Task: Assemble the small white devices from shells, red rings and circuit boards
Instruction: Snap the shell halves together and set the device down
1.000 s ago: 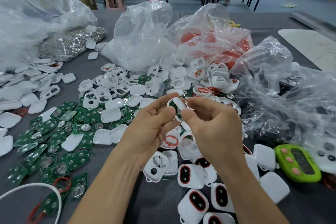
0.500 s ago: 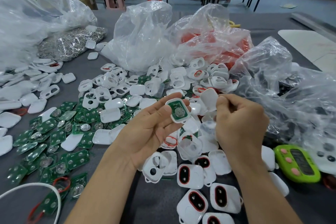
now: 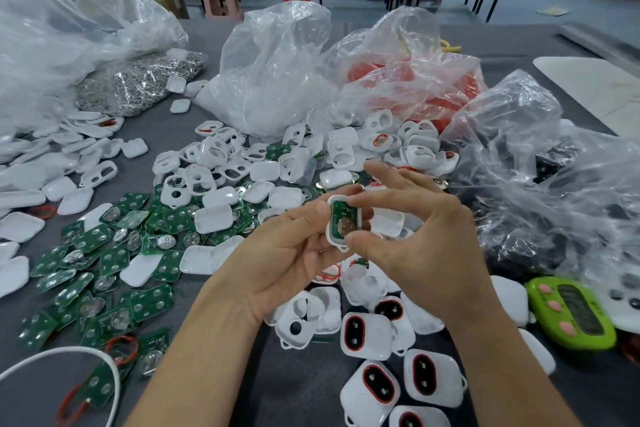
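The white shell was held up above the middle of the table, its open side facing the camera, with a green circuit board seated inside it and a round silver cell on the board. The left hand lay palm-up beneath it, fingers curled under the shell and thumb pressed to its left edge. The right hand came in from the right and pinched the shell's top and bottom between forefinger and thumb – its other fingers were spread loosely above. Both forearms reached in from the near edge. Below the hands lay assembled devices with red rings around dark windows; to the left were loose boards and empty shells – behind them clear plastic bags, one holding red parts.
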Action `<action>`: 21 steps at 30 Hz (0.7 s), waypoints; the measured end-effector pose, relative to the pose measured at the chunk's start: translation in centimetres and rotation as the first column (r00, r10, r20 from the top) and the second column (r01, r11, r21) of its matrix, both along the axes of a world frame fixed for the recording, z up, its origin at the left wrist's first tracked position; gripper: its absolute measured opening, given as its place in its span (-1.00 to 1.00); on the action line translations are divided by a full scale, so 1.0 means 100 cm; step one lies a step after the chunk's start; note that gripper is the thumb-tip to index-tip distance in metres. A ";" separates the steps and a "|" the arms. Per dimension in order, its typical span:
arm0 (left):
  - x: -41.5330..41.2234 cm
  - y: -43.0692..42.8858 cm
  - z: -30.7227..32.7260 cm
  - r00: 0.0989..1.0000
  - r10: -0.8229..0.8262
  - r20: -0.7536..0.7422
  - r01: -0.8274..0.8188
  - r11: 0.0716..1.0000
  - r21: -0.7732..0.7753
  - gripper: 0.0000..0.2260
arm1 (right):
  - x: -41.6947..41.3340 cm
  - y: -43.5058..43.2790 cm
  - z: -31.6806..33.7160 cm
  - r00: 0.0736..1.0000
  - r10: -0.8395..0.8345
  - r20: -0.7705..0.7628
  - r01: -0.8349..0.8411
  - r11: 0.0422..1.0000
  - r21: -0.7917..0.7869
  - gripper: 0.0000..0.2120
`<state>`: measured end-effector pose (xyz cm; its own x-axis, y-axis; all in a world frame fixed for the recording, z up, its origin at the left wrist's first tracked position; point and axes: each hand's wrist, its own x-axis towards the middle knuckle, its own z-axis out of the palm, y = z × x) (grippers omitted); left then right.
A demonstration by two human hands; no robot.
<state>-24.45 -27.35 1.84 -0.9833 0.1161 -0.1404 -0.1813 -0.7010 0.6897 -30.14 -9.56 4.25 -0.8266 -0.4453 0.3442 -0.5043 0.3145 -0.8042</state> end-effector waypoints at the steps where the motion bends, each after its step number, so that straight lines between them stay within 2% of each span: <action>1: 0.000 0.000 -0.001 1.000 -0.001 0.002 0.001 1.000 -0.010 -0.62 | 0.001 -0.001 -0.001 0.999 -0.022 -0.032 0.022 1.000 0.003 -0.63; 10: -0.001 0.001 -0.005 1.000 0.022 0.008 -0.021 0.999 -0.039 -0.64 | 0.008 -0.008 -0.004 0.972 -0.086 -0.220 0.080 0.996 -0.034 -0.76; 15: -0.002 0.000 -0.005 0.999 0.025 0.028 -0.025 0.999 -0.020 -0.68 | 0.005 -0.003 -0.002 0.985 -0.076 -0.157 0.054 0.989 -0.140 -0.82; 21: -0.002 0.001 -0.005 1.000 0.011 0.022 -0.010 0.999 -0.030 -0.66 | 0.005 -0.005 -0.002 0.989 -0.074 -0.126 0.062 0.993 -0.096 -0.80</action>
